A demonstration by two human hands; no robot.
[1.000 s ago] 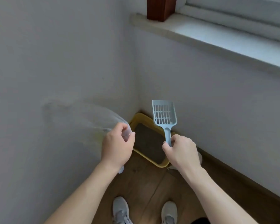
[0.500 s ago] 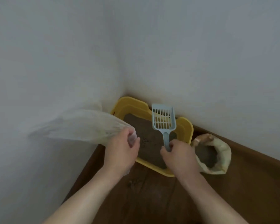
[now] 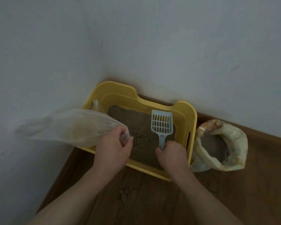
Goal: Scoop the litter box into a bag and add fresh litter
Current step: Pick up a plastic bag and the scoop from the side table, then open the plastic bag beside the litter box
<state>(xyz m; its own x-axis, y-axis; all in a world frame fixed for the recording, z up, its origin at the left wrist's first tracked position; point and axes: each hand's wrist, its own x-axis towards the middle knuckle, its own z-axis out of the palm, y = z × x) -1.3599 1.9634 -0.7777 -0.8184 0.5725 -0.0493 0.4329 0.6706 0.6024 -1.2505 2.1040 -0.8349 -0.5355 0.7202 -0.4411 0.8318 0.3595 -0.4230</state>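
Note:
A yellow litter box [image 3: 191, 120] holding grey-brown litter [image 3: 133, 120] sits in the room's corner on the wood floor. My left hand [image 3: 115, 150] grips the bunched neck of a thin clear plastic bag [image 3: 66, 127], which billows out to the left over the box's left rim. My right hand [image 3: 172, 155] holds the handle of a pale blue slotted scoop [image 3: 161, 124]; the scoop head points away from me, above the litter. Just right of the box stands an opened cream litter sack [image 3: 234, 138] with grey litter inside.
White walls meet in the corner behind the box, with a dark wood skirting board [image 3: 250, 130] along the right wall. Wood floor [image 3: 152, 200] stretches toward me. A small scrap of clear plastic [image 3: 96, 104] sticks up at the box's back left rim.
My view has tilted down and moved closer, so the window sill has left the frame and the box and sack fill it. Both hands have lowered over the box, still holding bag and scoop.

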